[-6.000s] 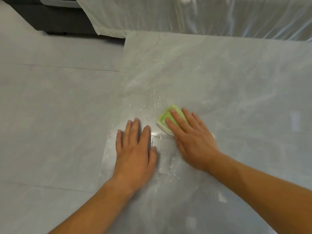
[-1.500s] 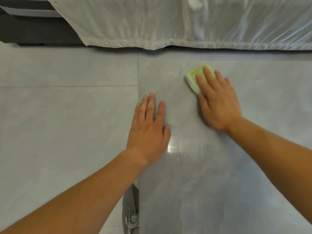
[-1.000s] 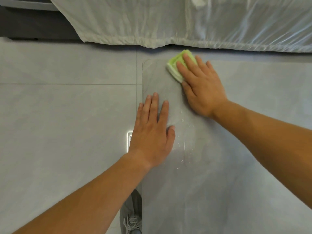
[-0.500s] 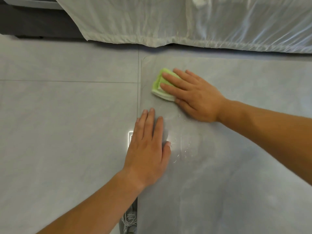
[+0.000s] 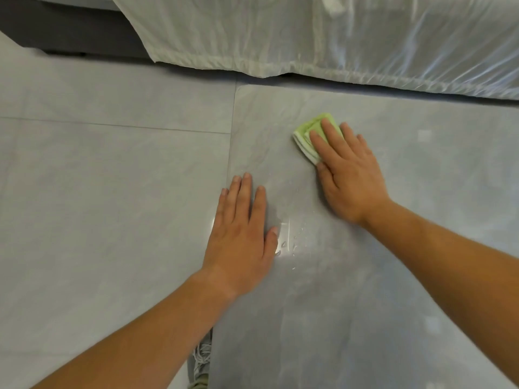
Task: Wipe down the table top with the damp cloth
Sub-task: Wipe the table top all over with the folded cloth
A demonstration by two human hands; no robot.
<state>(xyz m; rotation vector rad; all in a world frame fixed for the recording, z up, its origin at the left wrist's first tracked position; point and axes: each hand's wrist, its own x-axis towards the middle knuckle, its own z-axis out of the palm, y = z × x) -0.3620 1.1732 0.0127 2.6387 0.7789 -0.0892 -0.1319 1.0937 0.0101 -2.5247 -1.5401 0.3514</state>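
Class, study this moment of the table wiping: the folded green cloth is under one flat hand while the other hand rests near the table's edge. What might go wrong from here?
1. Water droplets sit beside the flat left hand, away from the folded green cloth; they may be missed.
2. The left hand lies at the grey table top edge, partly past it, and might slip on the wet surface.
3. The right hand only presses the cloth, which may slide out.

The cloth (image 5: 307, 136) is light green with a white edge, folded into a small thick pad. It lies flat on the grey glossy desk (image 5: 365, 318), near the far left corner. Some water drops (image 5: 292, 242) shine on the desk nearer the front.
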